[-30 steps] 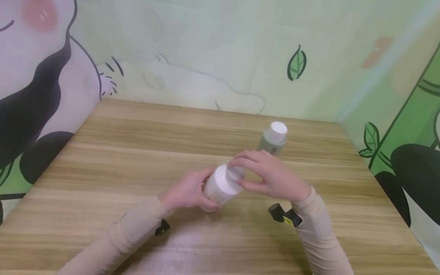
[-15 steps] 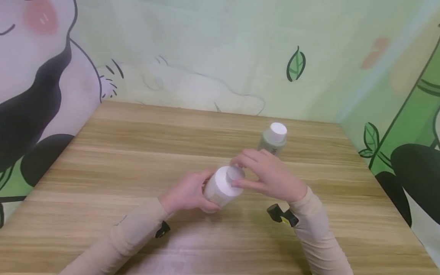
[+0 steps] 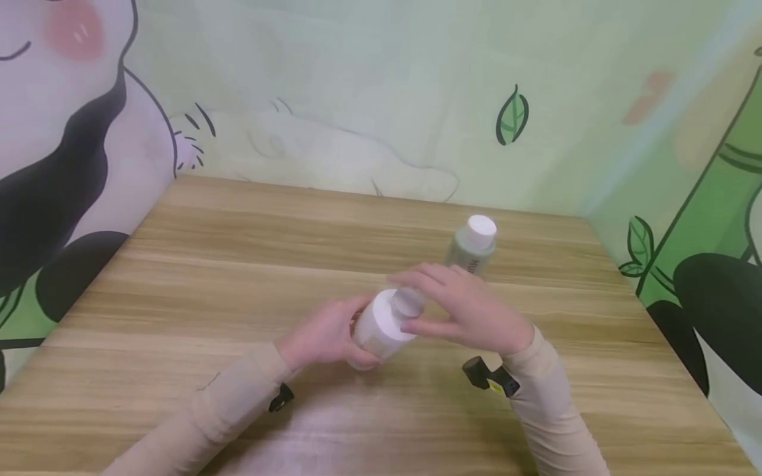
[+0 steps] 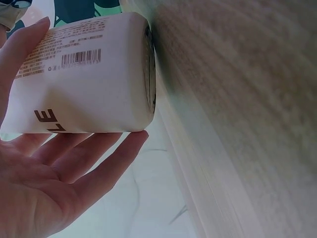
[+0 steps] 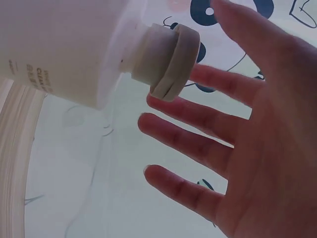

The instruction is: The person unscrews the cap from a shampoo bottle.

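Note:
My left hand [image 3: 333, 330] grips a white bottle [image 3: 381, 330] by its body, tilted toward the right hand. The left wrist view shows brown print and a barcode on the bottle [image 4: 94, 74], its base close over the table. The narrow pale cap [image 5: 181, 62] is on the neck, its thicker end piece at a slight angle to the part below. My right hand [image 3: 464, 307] is beside the cap, fingers stretched out and spread past it, thumb held apart on the other side in the right wrist view. Behind that hand stands a grey-green bottle [image 3: 473, 244] with a white cap, partly hidden.
The wooden table [image 3: 238, 258] has pale streaked grain. Its back edge meets a light green wall [image 3: 369, 86] painted with a leaf and panda shapes. Black wrist camera mounts [image 3: 491, 377] show at both sleeves.
The right hand's fingers have drawn back from the cap, then reached out over it again, the thumb staying near its front. The left hand and the white bottle have hardly moved.

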Action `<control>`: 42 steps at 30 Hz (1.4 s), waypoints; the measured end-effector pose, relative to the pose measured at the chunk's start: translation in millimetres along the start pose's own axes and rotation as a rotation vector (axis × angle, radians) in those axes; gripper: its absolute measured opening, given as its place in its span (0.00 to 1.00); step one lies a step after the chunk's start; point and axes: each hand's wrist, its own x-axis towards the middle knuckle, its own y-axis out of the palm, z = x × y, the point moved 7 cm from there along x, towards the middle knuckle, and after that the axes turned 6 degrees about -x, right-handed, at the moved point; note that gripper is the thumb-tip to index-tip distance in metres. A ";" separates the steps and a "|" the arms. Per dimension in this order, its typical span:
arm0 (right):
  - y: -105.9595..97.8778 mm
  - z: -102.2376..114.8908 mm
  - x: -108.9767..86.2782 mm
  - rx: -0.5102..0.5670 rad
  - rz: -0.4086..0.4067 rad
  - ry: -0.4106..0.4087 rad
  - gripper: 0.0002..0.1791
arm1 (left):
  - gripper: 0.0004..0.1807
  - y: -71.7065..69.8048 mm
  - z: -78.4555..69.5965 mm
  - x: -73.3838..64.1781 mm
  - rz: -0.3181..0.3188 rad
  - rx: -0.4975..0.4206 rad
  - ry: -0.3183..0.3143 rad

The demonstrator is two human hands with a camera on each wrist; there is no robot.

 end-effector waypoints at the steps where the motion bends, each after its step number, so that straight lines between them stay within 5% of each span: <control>1: 0.6 -0.9 -0.3 0.006 0.001 0.014 0.29 | 0.43 0.3 -0.2 -0.1 0.002 -0.004 0.009; 10: 2.2 -4.6 2.1 -0.024 -0.039 0.044 0.22 | 0.46 0.0 0.0 -0.5 -0.011 -0.011 0.013; 21: 1.4 2.2 0.6 -0.031 -0.036 -0.059 0.23 | 0.46 -0.2 1.1 0.6 -0.003 -0.023 0.007; 32: 0.5 -6.9 -2.1 0.002 -0.033 0.035 0.25 | 0.45 0.9 -0.6 1.6 -0.012 -0.001 0.054; 42: -1.5 -0.4 -0.1 -0.010 -0.057 -0.018 0.20 | 0.44 0.5 -1.6 0.7 -0.007 -0.017 0.055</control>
